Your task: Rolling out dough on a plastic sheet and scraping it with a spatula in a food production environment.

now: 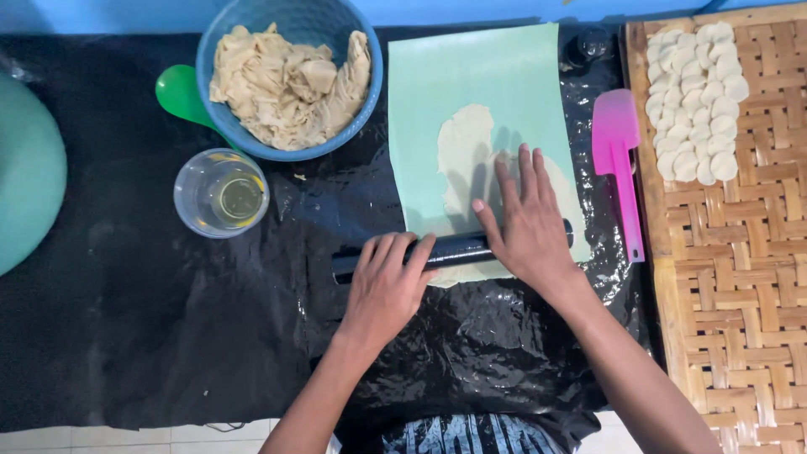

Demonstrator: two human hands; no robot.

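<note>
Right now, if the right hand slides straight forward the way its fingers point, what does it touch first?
The right hand already lies on the black roller; straight ahead is the flattened dough sheet on the green mat, probably touched first.

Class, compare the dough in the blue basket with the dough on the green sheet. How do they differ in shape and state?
The dough in the blue basket is piled in crumpled, torn folds; the dough on the green sheet lies flat in one thin layer. The basket dough is untouched; the sheet dough sits under a black rolling pin, pressed by the left hand and right hand. The basket dough looks slightly darker beige. Both are pale and uncooked.
</note>
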